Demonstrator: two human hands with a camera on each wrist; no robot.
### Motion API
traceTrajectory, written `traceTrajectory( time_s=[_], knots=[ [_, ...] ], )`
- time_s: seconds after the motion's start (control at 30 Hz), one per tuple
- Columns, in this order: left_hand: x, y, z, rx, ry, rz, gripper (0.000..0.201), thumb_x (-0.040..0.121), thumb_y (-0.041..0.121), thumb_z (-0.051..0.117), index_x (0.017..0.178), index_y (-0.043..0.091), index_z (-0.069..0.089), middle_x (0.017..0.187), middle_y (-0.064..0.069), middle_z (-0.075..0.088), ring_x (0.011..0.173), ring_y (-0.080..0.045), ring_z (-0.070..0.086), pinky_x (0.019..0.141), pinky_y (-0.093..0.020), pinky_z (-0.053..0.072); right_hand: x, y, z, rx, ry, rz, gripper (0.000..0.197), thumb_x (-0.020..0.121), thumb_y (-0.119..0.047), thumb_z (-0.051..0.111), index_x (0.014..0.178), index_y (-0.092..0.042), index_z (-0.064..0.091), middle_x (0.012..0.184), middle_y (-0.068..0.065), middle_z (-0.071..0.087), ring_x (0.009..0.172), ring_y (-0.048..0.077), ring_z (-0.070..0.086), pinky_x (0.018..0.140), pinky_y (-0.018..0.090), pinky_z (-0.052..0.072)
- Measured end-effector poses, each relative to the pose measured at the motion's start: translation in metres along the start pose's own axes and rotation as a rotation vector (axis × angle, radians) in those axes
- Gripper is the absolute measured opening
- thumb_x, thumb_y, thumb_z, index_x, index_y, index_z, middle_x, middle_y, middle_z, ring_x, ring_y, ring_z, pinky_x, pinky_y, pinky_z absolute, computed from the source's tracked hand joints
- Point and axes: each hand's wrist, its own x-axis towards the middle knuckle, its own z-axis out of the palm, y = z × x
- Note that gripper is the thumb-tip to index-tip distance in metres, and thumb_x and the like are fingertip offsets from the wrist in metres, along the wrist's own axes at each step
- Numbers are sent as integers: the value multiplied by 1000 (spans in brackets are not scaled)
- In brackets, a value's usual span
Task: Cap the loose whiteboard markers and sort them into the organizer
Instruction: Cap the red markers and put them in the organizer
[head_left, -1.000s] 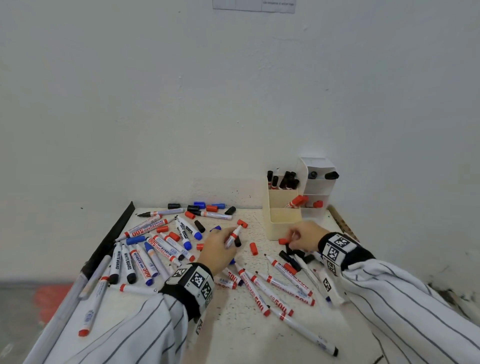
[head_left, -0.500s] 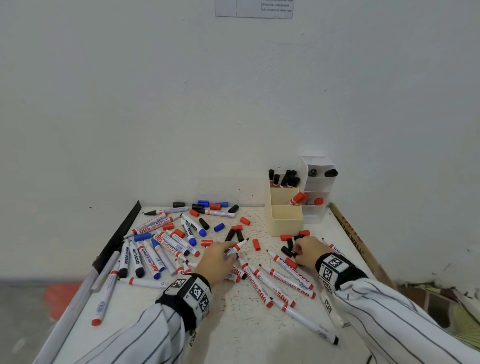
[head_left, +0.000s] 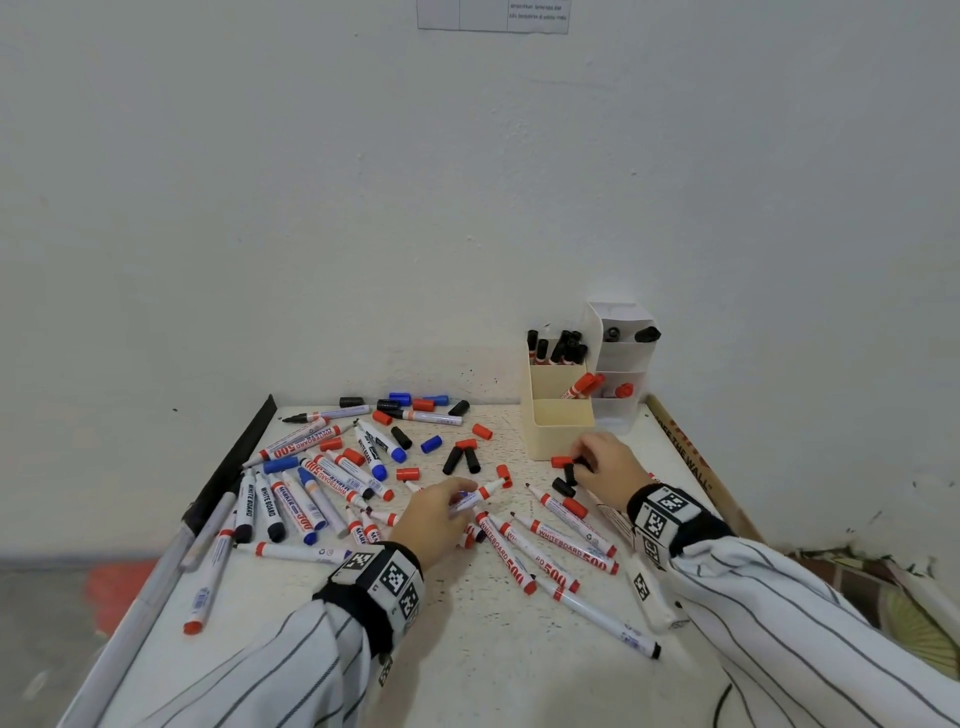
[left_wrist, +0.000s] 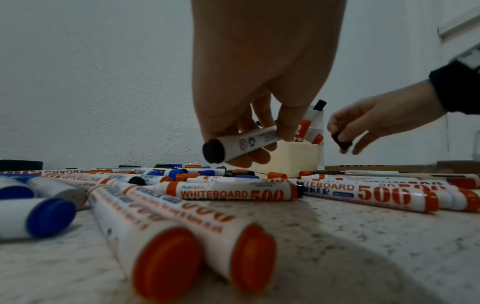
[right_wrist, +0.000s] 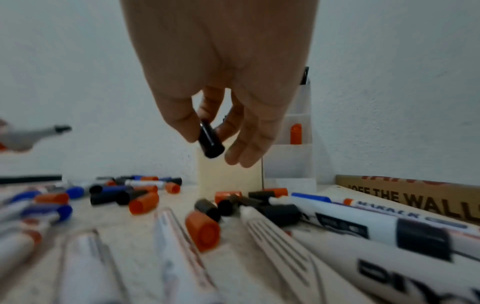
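Black cap (right_wrist: 210, 139) now pinched in right hand (head_left: 605, 462), lifted off table (head_left: 467, 649).

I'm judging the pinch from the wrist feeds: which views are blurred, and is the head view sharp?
Right wrist view: black cap between the right hand's fingers fairly sharp, foreground markers smeared. Left wrist view: held marker slightly soft, dim. Head view: sharp, evenly lit, edges bowed by the wide lens.

Markers (left_wrist: 235, 191): "WHITEBOARD 500". Cardboard (right_wrist: 413, 197): probably "OFF THE WALL".
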Motion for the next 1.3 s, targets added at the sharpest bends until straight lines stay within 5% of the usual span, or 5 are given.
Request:
traceTrajectory(
  time_s=[0.27,0.67,0.87,1.1,1.3],
  knots=[
    [-9,18,7,31,-37,89,33,94,15,51,126,20,53,124,1,58,110,-12,53,91,-20,38,-19,-25,-2,163,-83,-175,21,82,1,60,101,-9,62,99,-2,55,81,-5,46,70,2,39],
    [-21,31,12,37,-85,128,38,98,20,43,135,21,47,124,-1,58,102,-11,55,85,-17,37,-37,-19,4,279,-139,-98,24,87,-9,60,109,-16,62,95,-9,61,82,3,56,75,11,44],
    [-28,43,15,105,-68,228,44,87,18,62,129,23,48,107,-1,51,92,-9,48,81,-17,39,-38,-27,11,283,-31,33,42,98,-37,36,64,-17,47,60,-2,43,57,12,40,58,23,33],
    [-35,52,14,61,45,219,32,95,24,51,125,15,58,102,-4,68,90,-18,62,82,-28,50,-43,-35,13,338,65,79,48,100,-32,33,64,-7,52,58,3,43,55,13,40,57,26,33],
    [-35,56,10,-319,-237,110,25,97,26,45,98,10,64,67,0,49,45,-8,38,43,-21,34,-51,-36,10,379,80,-26,41,100,-23,32,62,-14,42,56,0,37,52,11,35,49,15,31]
  ],
)
